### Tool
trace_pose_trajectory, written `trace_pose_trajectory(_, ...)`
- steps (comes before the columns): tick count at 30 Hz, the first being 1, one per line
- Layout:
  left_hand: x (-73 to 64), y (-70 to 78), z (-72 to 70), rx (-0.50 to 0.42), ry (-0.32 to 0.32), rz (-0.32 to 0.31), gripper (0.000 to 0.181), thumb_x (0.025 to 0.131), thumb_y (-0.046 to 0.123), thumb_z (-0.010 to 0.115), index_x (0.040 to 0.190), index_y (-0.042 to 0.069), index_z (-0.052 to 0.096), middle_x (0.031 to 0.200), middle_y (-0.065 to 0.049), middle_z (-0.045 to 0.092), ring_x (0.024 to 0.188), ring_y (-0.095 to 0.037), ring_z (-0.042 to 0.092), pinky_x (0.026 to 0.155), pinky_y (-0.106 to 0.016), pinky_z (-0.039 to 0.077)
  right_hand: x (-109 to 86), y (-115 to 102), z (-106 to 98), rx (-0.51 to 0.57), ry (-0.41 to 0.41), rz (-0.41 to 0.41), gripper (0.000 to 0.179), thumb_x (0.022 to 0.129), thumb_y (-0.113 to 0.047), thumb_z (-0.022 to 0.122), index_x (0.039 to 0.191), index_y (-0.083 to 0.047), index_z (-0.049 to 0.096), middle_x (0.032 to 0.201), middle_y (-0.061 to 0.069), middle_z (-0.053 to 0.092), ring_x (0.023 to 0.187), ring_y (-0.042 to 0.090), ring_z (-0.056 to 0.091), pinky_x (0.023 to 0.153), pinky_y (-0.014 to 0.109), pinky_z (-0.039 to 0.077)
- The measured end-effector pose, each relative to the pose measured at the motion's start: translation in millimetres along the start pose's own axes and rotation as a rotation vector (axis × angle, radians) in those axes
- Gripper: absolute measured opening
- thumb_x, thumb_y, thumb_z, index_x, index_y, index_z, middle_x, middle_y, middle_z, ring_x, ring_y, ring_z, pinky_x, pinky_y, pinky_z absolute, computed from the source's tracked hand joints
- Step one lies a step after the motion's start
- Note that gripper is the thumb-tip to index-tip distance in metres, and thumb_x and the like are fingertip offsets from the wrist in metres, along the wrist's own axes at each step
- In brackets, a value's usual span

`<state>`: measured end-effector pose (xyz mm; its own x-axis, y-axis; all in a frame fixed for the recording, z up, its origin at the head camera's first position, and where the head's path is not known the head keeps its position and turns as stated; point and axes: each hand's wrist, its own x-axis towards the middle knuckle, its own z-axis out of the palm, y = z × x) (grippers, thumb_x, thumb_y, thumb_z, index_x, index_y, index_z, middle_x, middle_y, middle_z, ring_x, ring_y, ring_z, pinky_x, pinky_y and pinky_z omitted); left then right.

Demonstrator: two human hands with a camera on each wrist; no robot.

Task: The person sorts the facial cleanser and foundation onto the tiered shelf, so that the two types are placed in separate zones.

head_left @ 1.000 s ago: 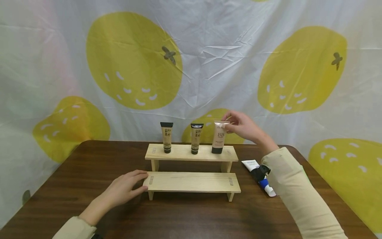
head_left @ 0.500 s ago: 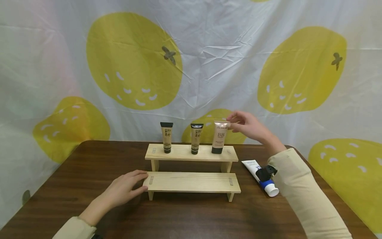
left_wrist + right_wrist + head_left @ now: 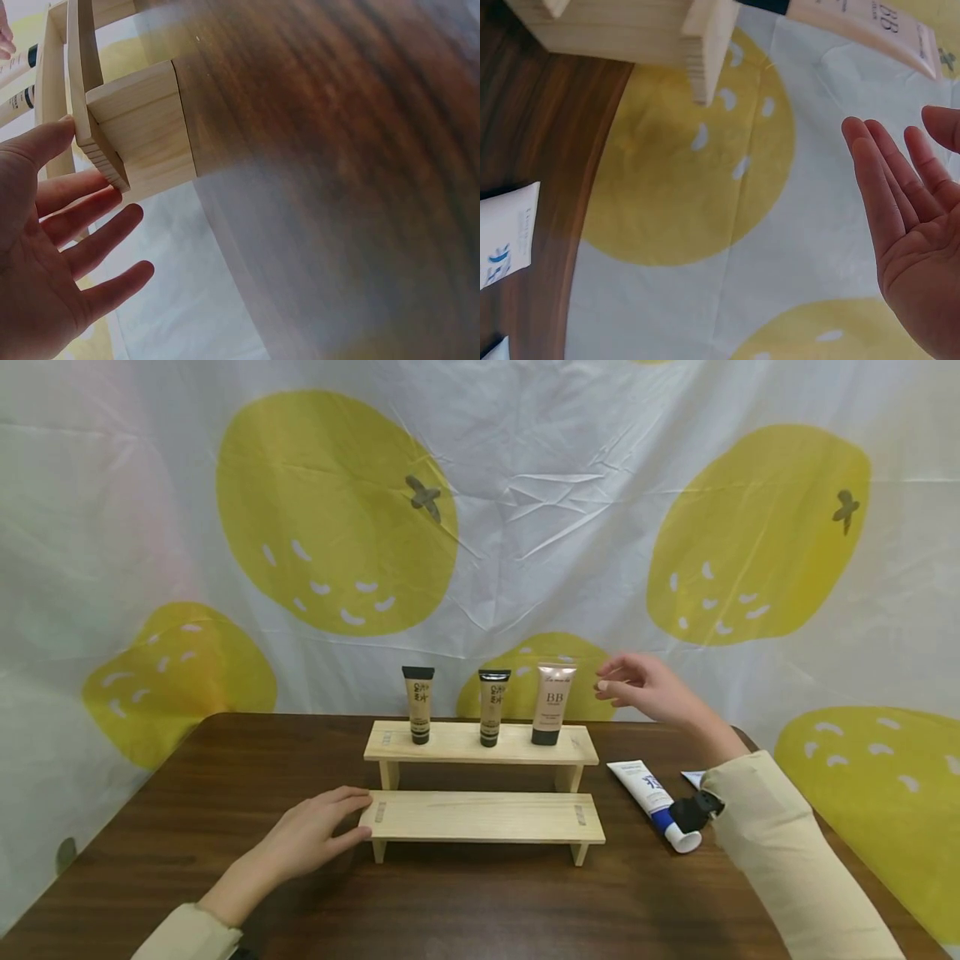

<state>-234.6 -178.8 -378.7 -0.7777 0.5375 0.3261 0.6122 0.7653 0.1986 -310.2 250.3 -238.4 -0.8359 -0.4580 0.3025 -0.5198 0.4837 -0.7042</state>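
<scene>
A two-level pale wooden display stand point(image 3: 482, 817) sits on the table. My left hand point(image 3: 318, 831) rests at the left end of its lower board, thumb and fingertips touching the wood point(image 3: 101, 154), the other fingers spread. On the upper board, a pink BB cream tube point(image 3: 552, 703) stands upright on its black cap at the right. Two beige tubes with dark caps, a middle tube point(image 3: 491, 708) and a left tube point(image 3: 419, 706), stand beside it. My right hand point(image 3: 645, 685) hovers right of the BB cream tube, apart from it, fingers loosely bent and holding nothing.
A white and blue tube point(image 3: 647, 793) lies on the brown wooden table point(image 3: 465, 910), right of the stand. Another white tube point(image 3: 692, 777) is mostly hidden behind the right forearm. A white curtain point(image 3: 525, 552) with yellow fruit prints hangs behind the table.
My right hand has let go of the BB cream tube and drawn away to the right; the tube stays standing. More of the lying tubes now shows. The left hand has not moved.
</scene>
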Motion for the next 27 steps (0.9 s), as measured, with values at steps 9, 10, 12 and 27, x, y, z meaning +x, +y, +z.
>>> trace_pose_trajectory(9,-0.2,1.2,-2.2,0.009,0.014,0.014,0.046,0.085,0.039,0.055,0.113,0.002,0.059,0.112,-0.009,0.055,0.097,-0.024,0.055,0.075,-0.042,0.045,-16.8,22,0,-0.01,0.0,0.065,0.024,0.09,-0.01,0.051,0.106,0.008,0.049,0.097,0.022,0.059,0.085,0.027,0.06,0.069,0.032,0.049)
trace_pose_trajectory(10,-0.3,1.4,-2.1,0.009,0.017,0.017,0.045,0.085,0.038,0.056,0.113,0.002,0.059,0.112,-0.009,0.055,0.097,-0.025,0.055,0.075,-0.042,0.045,-18.8,25,0,-0.014,0.001,0.069,0.025,0.09,-0.01,0.052,0.106,0.007,0.049,0.096,0.022,0.059,0.084,0.027,0.06,0.069,0.032,0.049)
trace_pose_trajectory(12,-0.3,1.5,-1.8,0.007,0.021,0.025,0.045,0.085,0.037,0.056,0.112,0.002,0.059,0.112,-0.01,0.055,0.097,-0.025,0.055,0.074,-0.042,0.045,-23.4,30,1,-0.033,0.002,0.08,0.027,0.09,-0.014,0.053,0.107,0.006,0.05,0.093,0.019,0.06,0.083,0.025,0.06,0.069,0.032,0.049)
trace_pose_trajectory(27,-0.1,0.3,0.2,-0.002,0.026,0.013,0.045,0.085,0.038,0.056,0.113,0.002,0.059,0.112,-0.008,0.055,0.098,-0.024,0.055,0.076,-0.042,0.045,-53.0,63,9,-0.007,0.026,0.218,0.029,0.09,-0.015,0.052,0.109,0.007,0.048,0.099,0.024,0.057,0.09,0.03,0.058,0.071,0.034,0.048)
